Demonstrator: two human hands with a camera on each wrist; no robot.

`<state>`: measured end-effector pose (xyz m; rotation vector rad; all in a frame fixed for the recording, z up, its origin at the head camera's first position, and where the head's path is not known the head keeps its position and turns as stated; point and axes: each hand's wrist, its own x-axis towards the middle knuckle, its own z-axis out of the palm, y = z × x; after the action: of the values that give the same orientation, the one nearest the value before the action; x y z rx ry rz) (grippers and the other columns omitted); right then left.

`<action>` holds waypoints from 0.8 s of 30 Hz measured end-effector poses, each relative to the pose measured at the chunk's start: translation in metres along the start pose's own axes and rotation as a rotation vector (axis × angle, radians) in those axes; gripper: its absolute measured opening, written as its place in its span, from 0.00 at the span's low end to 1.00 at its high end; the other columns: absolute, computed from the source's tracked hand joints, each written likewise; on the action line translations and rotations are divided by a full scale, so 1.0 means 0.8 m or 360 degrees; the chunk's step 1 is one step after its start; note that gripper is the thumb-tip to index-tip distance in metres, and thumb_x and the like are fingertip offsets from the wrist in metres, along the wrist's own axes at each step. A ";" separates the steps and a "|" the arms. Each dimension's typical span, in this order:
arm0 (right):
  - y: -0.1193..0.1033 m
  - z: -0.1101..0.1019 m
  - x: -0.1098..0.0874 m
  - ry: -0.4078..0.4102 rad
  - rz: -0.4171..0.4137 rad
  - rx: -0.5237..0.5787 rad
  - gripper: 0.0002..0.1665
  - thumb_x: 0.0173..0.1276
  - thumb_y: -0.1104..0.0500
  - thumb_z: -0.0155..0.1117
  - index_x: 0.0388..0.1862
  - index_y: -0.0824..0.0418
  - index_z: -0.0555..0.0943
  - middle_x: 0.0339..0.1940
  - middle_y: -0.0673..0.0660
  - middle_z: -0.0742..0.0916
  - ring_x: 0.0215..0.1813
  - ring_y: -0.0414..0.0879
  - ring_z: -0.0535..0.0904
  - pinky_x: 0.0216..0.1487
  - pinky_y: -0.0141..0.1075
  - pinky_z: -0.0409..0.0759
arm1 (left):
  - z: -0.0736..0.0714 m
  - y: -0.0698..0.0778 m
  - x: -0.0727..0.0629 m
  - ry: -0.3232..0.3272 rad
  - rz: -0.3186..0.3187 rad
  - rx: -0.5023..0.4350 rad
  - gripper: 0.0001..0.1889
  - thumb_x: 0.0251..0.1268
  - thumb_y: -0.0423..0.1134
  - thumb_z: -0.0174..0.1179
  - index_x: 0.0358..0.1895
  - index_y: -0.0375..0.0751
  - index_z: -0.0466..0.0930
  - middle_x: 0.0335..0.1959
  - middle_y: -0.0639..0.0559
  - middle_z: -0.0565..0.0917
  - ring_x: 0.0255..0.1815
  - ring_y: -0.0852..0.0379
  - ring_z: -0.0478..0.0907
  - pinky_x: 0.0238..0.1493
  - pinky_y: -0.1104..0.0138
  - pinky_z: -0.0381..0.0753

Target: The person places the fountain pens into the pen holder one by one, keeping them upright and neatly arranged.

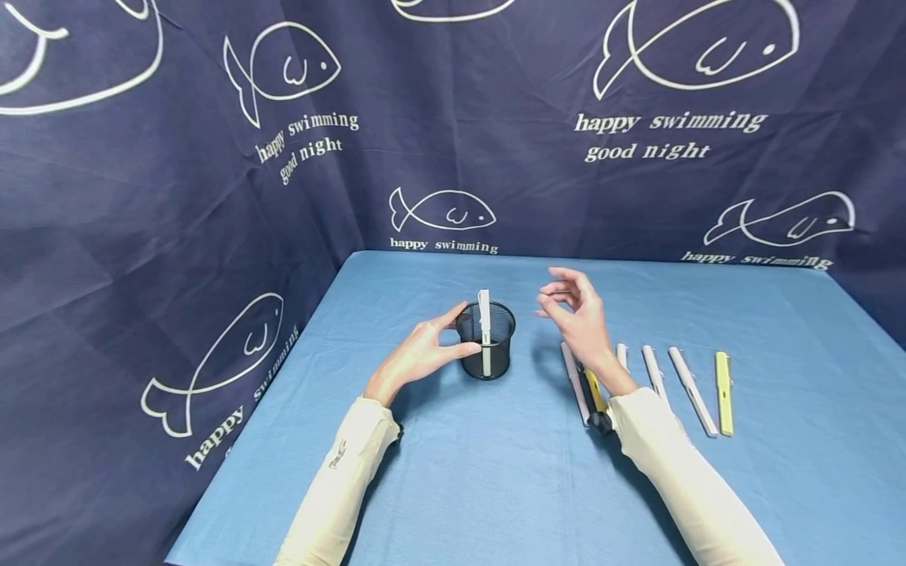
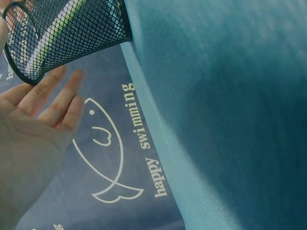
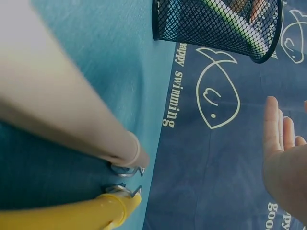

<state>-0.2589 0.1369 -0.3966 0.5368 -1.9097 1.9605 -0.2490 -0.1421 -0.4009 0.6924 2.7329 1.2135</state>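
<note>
A black mesh pen holder stands upright on the blue cloth, a white pen leaning inside it. My left hand holds the holder by its rim, thumb on the near side and index finger on the far side. In the left wrist view the other fingers reach out loosely beside the mesh. To the right of the holder and apart from it, my right hand hovers with loosely bent fingers and nothing in them. Under the right wrist lie a pale pen and a yellow pen, partly hidden.
Further right on the cloth lies a row of more pens: white pens and a pale yellow pen. Part of the row is covered by the right forearm. A dark blue fish-print curtain rises behind the table and along its left side.
</note>
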 end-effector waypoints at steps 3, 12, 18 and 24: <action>0.001 -0.003 0.000 0.0003 -0.0008 -0.0002 0.25 0.74 0.74 0.61 0.68 0.74 0.71 0.48 0.75 0.79 0.44 0.45 0.83 0.44 0.36 0.86 | 0.000 -0.001 0.000 -0.0005 -0.0005 -0.0002 0.45 0.67 0.58 0.69 0.83 0.51 0.59 0.64 0.45 0.81 0.71 0.52 0.71 0.70 0.53 0.68; 0.003 -0.016 -0.002 0.0051 -0.0017 0.0025 0.24 0.73 0.75 0.62 0.66 0.71 0.73 0.46 0.72 0.81 0.42 0.44 0.84 0.43 0.36 0.86 | 0.001 -0.003 0.001 -0.0006 0.0001 -0.0005 0.45 0.67 0.59 0.68 0.83 0.51 0.59 0.64 0.45 0.81 0.72 0.52 0.71 0.71 0.53 0.67; 0.005 -0.024 -0.005 0.0080 -0.0015 0.0031 0.24 0.71 0.76 0.61 0.66 0.70 0.74 0.45 0.73 0.80 0.41 0.45 0.84 0.42 0.37 0.87 | 0.001 -0.006 0.000 -0.0005 0.0011 -0.0008 0.45 0.67 0.59 0.68 0.83 0.51 0.58 0.65 0.45 0.81 0.72 0.52 0.71 0.70 0.53 0.68; 0.004 -0.030 -0.006 0.0109 -0.0034 0.0068 0.25 0.70 0.78 0.61 0.64 0.68 0.75 0.43 0.64 0.82 0.39 0.40 0.84 0.41 0.36 0.86 | 0.001 -0.006 0.000 0.0014 0.0028 -0.0003 0.45 0.67 0.60 0.68 0.83 0.52 0.60 0.63 0.47 0.82 0.71 0.53 0.72 0.70 0.53 0.68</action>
<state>-0.2569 0.1608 -0.4024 0.4930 -1.8173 1.9839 -0.2506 -0.1443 -0.4045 0.7143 2.7381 1.2259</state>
